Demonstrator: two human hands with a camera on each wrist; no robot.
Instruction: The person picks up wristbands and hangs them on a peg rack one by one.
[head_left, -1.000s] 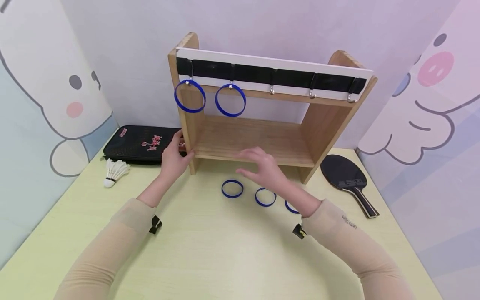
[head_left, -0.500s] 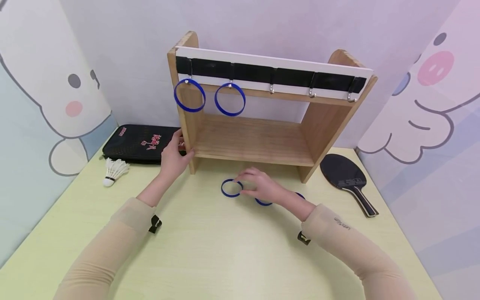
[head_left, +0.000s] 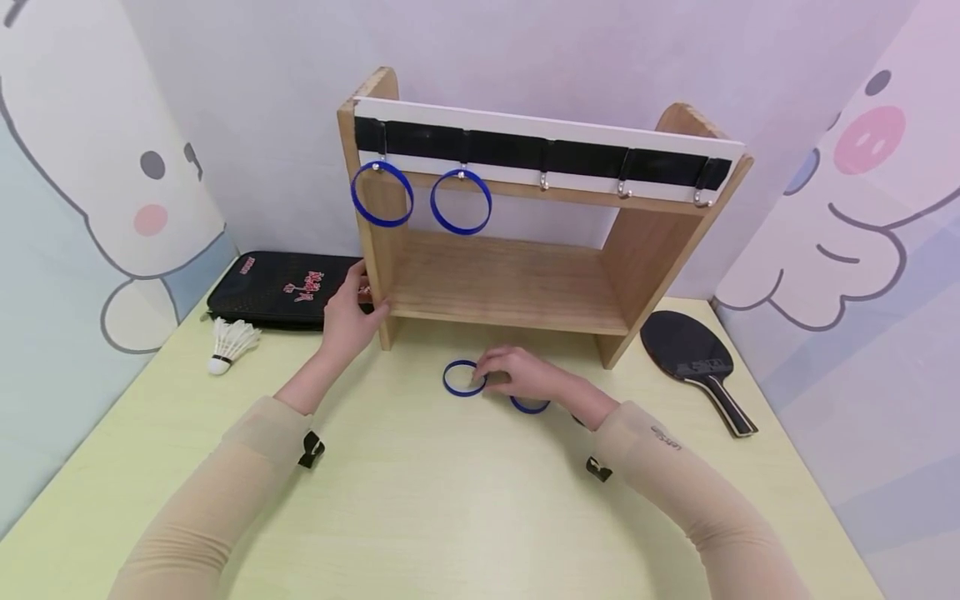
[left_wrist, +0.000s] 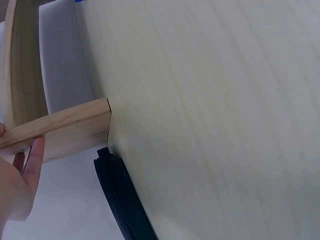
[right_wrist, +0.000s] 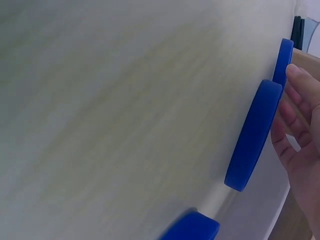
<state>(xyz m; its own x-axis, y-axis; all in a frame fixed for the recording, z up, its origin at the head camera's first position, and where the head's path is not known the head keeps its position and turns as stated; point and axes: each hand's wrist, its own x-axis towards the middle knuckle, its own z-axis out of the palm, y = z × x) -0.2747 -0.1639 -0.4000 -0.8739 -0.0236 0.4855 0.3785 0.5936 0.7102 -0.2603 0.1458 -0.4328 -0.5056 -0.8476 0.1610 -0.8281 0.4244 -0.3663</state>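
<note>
My left hand (head_left: 347,321) grips the left side panel of a small wooden shelf (head_left: 510,283), thumb at its front edge and fingers on the outer face. Low over the table, my right hand (head_left: 521,373) pinches the right edge of the leftmost blue ring (head_left: 463,395) lying there, thumb on the near side. A second table ring (head_left: 530,411) is partly covered by that hand. The third ring (right_wrist: 192,227) shows in the right wrist view, while the right arm hides it from the head view. Two more blue rings, the left one (head_left: 386,225) and its neighbour (head_left: 459,232), hang from hooks.
A white rail (head_left: 547,121) with a black strip and several metal hooks (head_left: 625,190) crosses the shelf's top front. Left of the shelf lie a black zipped case (head_left: 285,287) and a shuttlecock (head_left: 231,342). A table tennis bat (head_left: 686,346) lies to the right.
My right hand has come down from in front of the shelf board to the leftmost table ring and closed its fingers on the rim. The left hand stays put.
</note>
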